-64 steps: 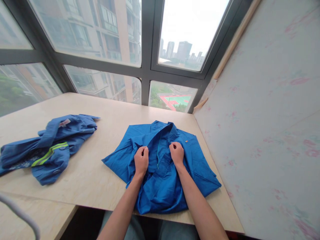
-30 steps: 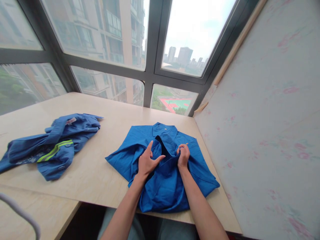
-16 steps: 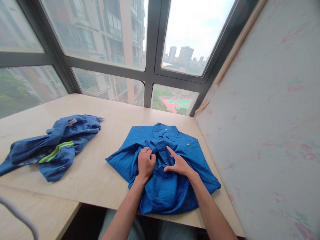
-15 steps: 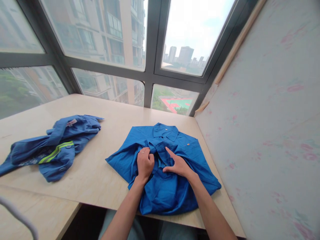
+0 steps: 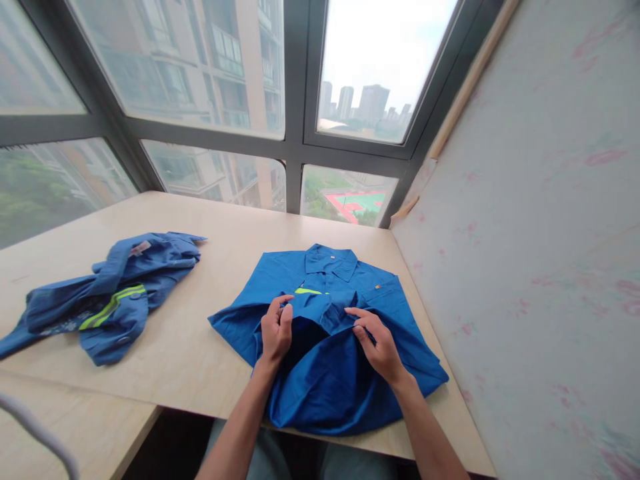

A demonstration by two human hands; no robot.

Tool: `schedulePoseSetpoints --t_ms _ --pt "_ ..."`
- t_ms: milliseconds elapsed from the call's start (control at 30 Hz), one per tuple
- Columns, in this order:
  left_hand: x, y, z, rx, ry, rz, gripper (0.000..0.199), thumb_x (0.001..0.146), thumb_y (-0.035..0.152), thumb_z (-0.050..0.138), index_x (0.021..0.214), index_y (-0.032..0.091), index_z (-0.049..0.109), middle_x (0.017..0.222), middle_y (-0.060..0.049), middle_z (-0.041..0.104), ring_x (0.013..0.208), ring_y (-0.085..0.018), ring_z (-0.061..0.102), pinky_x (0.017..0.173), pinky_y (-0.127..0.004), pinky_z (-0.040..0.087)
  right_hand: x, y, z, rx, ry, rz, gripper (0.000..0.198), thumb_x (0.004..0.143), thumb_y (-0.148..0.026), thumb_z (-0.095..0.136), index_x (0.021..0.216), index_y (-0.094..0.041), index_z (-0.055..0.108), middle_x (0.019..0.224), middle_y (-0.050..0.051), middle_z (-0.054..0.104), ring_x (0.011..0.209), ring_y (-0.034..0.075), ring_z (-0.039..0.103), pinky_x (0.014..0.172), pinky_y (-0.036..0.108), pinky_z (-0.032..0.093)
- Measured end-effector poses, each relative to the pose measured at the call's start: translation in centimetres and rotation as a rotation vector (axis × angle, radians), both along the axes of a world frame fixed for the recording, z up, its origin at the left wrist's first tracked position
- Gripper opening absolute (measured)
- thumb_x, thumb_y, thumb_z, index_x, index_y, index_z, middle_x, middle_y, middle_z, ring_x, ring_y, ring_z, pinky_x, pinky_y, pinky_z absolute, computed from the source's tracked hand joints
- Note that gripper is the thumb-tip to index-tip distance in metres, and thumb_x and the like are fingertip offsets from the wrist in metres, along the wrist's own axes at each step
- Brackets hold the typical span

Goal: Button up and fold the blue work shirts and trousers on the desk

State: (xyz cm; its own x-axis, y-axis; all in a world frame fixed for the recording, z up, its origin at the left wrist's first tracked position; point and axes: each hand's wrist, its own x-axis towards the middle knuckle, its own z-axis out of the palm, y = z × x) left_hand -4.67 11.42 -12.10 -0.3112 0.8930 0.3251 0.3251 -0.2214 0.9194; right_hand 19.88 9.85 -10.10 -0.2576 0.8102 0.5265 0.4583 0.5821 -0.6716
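A blue work jacket (image 5: 330, 393) lies on the table in front of me, its collar toward the window and its lower part bunched near the table's front edge. On its left side, my left hand (image 5: 277, 330) pinches the raised cloth between thumb and fingers. Across from it, my right hand (image 5: 377, 340) grips the edge of a fold, thumb against fingers. Between the hands the fabric is lifted into a dark hollow. A strip of yellow-green trim (image 5: 307, 291) shows just beyond my left fingertips.
A second blue garment (image 5: 150, 273) with a yellow-green stripe lies crumpled on the pale table (image 5: 225, 227) at left. A patterned wall (image 5: 525, 267) borders the right side, and window frames (image 5: 294, 133) stand behind. A grey cable (image 5: 40, 433) crosses the lower left corner.
My hands have moved apart, the left one leftward and the right one rightward. The cloth between them has been lifted and spread, and yellow-green trim has come into sight.
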Motion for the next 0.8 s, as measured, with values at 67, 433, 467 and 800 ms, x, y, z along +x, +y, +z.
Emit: schedulePoseSetpoints --t_ms 67,433,467,800 --pt "-0.8 -1.5 0.7 -0.056 0.093 -0.056 0.039 0.086 0.048 0.053 0.108 0.02 0.07 0.061 0.003 0.054 0.051 -0.013 0.047 0.054 -0.025 0.039 1.0 -1.1 0.5 0.001 0.0 0.05 0.022 0.099 -0.035 0.049 0.1 -0.026 0.069 0.112 0.009 0.073 0.111 0.026 0.065 0.101 0.047 0.047" --pt "-5.4 -12.2 0.9 -0.047 0.741 -0.441 0.088 0.052 0.049 0.085 0.136 0.039 0.058 0.122 -0.01 0.069 0.108 -0.033 0.064 0.104 -0.048 0.045 3.5 -7.3 -1.0 -0.317 -0.382 0.125 0.093 0.049 -0.043 0.094 0.133 -0.027 0.058 0.11 0.009 0.068 0.115 0.034 0.058 0.098 0.044 0.051" --pt "-5.4 -12.4 0.8 -0.004 0.789 -0.44 0.085 0.053 0.045 0.084 0.134 0.038 0.06 0.121 -0.01 0.069 0.108 -0.033 0.064 0.104 -0.048 0.044 3.3 -7.4 -0.9 -0.337 -0.431 0.15 0.102 0.047 -0.04 0.095 0.14 -0.028 0.053 0.113 0.01 0.068 0.115 0.034 0.059 0.1 0.045 0.049" --pt "-3.9 -6.1 0.6 -0.138 0.595 -0.438 0.015 0.068 0.012 0.053 0.07 0.025 0.06 0.073 -0.001 0.068 0.076 -0.023 0.063 0.073 -0.034 0.048 2.2 -0.5 -1.0 -0.277 -0.419 0.23 0.053 0.068 -0.031 0.083 0.12 -0.032 0.07 0.109 0.003 0.075 0.099 0.028 0.066 0.089 0.038 0.051"
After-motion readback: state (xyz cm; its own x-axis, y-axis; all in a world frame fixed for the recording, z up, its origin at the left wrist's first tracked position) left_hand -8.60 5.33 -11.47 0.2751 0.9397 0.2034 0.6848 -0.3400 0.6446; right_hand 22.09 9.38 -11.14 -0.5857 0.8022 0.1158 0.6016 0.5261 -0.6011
